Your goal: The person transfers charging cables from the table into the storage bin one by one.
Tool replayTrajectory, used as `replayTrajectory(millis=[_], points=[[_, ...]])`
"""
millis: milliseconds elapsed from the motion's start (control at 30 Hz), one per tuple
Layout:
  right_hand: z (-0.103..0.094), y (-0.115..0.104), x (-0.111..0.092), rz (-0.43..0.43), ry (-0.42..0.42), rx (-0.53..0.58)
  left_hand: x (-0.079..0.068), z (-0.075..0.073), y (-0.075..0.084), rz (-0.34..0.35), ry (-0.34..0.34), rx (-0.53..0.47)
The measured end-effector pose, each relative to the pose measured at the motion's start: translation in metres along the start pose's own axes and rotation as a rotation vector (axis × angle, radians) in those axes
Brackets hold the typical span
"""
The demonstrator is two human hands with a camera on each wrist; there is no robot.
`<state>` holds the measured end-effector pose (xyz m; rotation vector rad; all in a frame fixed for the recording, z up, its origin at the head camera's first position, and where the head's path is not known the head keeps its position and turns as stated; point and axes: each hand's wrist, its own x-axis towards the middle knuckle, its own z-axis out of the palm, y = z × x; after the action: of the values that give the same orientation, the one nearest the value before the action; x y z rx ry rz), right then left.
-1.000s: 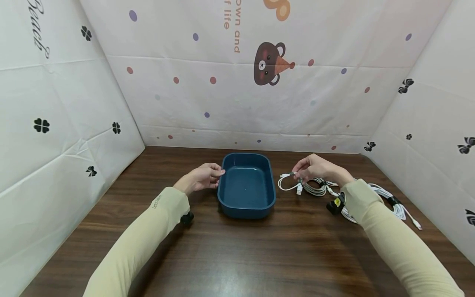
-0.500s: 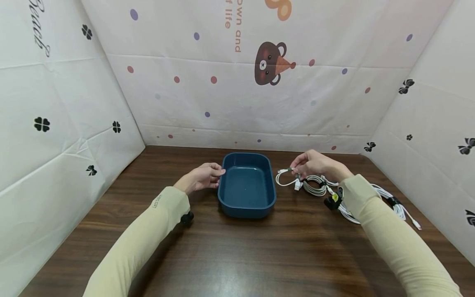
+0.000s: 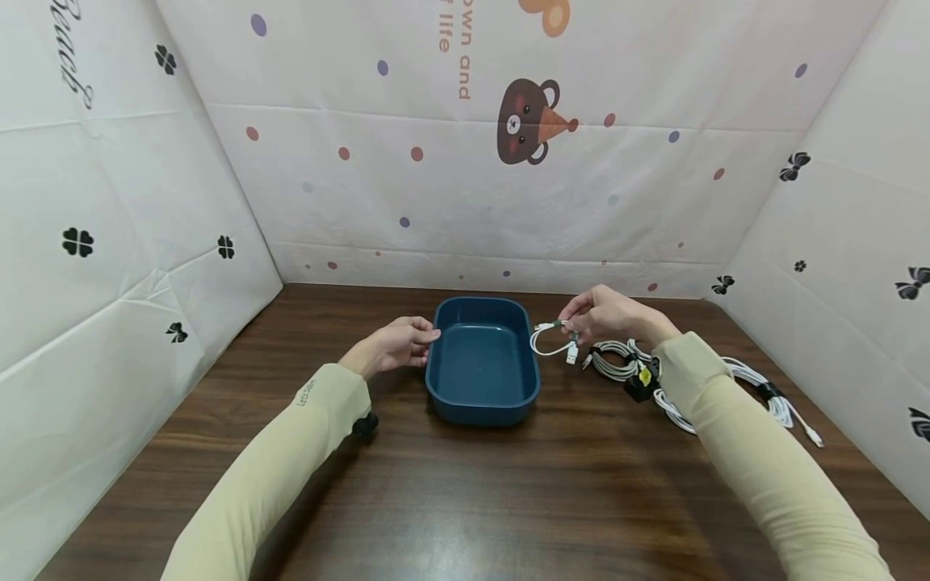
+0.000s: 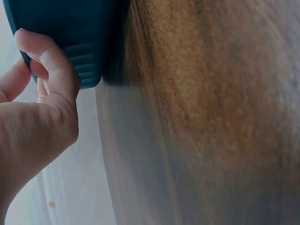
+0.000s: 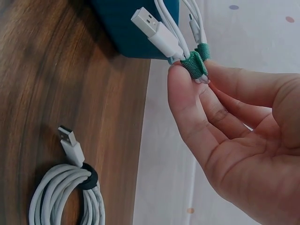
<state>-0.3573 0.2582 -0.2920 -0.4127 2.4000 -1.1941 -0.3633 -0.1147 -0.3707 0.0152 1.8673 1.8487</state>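
Note:
A deep blue rectangular bin (image 3: 483,413) stands on the table, its inside bare. My left hand (image 3: 397,347) pinches the bin's left rim between thumb and fingers, as the left wrist view also shows. With thumb and fingertips my right hand (image 3: 609,313) holds a small white USB cable (image 3: 546,353) just off the bin's right side, raised above the table. Green ties (image 5: 193,65) bind that cable where the fingers grip it, and its USB plug (image 5: 152,29) sticks out beside them.
Right of the bin lies a coiled grey-white cable (image 3: 609,369) with a black tie. A larger white cable coil (image 3: 781,411) lies farther right, partly behind the right forearm. White patterned sheets (image 3: 349,210) wall in the back and both sides of the brown table (image 3: 436,500).
My right hand has lifted the small USB cable and carried it left, close to the bin's right rim. The left hand and the bin have stayed in place.

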Motion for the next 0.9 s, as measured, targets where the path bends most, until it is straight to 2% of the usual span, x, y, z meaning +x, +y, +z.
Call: replayTrajectory(millis=[233, 900], points=[[0.004, -0.004, 0.007, 0.004, -0.006, 0.024, -0.001, 0.001, 0.000, -0.001, 0.003, -0.005], [0.009, -0.017, 0.024, -0.043, 0.000, -0.022, 0.000, 0.000, 0.002, -0.014, 0.007, 0.002]])
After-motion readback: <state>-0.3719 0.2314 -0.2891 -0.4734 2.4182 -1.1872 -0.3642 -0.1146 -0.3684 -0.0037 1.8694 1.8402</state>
